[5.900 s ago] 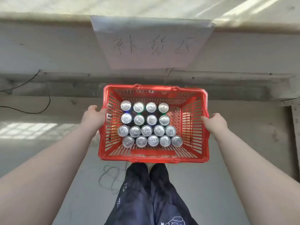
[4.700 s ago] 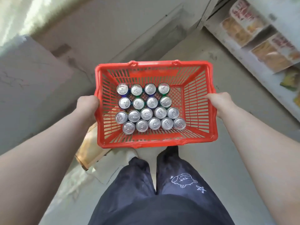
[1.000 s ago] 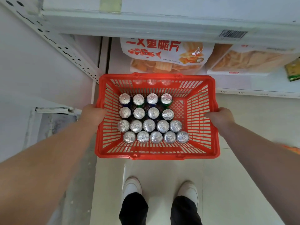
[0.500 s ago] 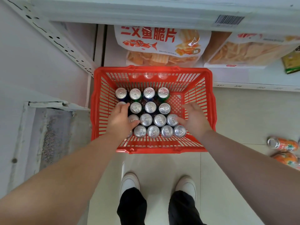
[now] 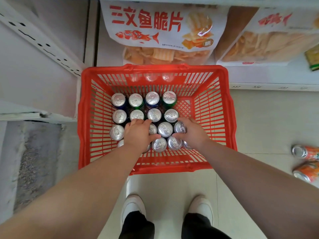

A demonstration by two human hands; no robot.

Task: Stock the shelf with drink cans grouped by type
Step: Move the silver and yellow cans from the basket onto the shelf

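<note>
- A red slatted plastic basket stands on the pale tiled floor, just in front of a low white shelf.
- Silver-topped drink cans stand upright in four rows inside the basket, toward its left and middle.
- The left hand lies palm-down over the third row, fingers bent over a can hidden beneath it; I cannot tell whether they grip it.
- The right hand wraps thumb and fingers round the right-end can of the third row.
- Two orange cans lie on the floor to the right.
- Snack bags sit on the shelf.
</note>
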